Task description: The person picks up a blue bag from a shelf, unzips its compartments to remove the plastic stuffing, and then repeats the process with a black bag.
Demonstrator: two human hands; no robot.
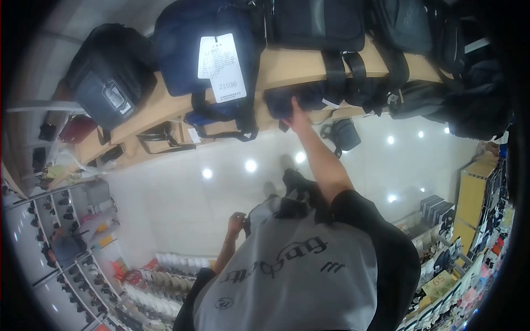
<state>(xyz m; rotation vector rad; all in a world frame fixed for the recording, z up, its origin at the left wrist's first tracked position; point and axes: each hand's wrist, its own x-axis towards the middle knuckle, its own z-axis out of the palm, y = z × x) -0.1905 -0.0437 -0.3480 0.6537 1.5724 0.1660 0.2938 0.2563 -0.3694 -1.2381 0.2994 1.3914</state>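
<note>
My right hand (296,117) reaches forward to the wooden shelf and grips the near edge of a dark navy bag (309,98), thumb on top and fingers mostly underneath. Black straps (334,77) hang down beside this bag from a black bag (317,25) on the shelf above. Left of it stands a large navy backpack (182,49) with a white paper tag (222,69) hanging on its front. Low at my side, my left hand (237,222) has its fingers curled; whether anything is in them is hidden.
Wooden shelving (287,69) curves across the front, with a black backpack (113,71) at left and more dark bags at right. A small black bag (344,135) hangs below the shelf. Pale glossy floor (165,204) lies beneath. Caps (171,273) and racks (69,243) stand around behind.
</note>
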